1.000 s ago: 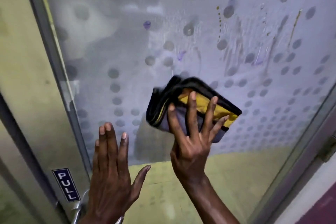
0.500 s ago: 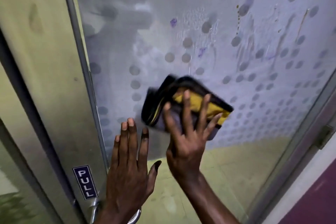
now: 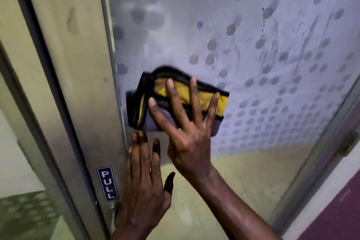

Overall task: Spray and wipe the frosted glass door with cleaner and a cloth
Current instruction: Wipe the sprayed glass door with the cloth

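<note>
The right hand (image 3: 187,132) lies flat with fingers spread, pressing the folded cloth (image 3: 175,101) against the frosted glass door (image 3: 253,64), near its left edge beside the metal frame (image 3: 87,103). The left hand (image 3: 144,185) rests open just below, fingers close together, flat on the glass. The cloth appears soft, light and pliable; judged best controlled by palm pressure across its centre, not by pinching an edge. Drip streaks (image 3: 263,6) on the pane suggest a wet, slippery surface. The PULL label (image 3: 107,183) sits low on the frame.
</note>
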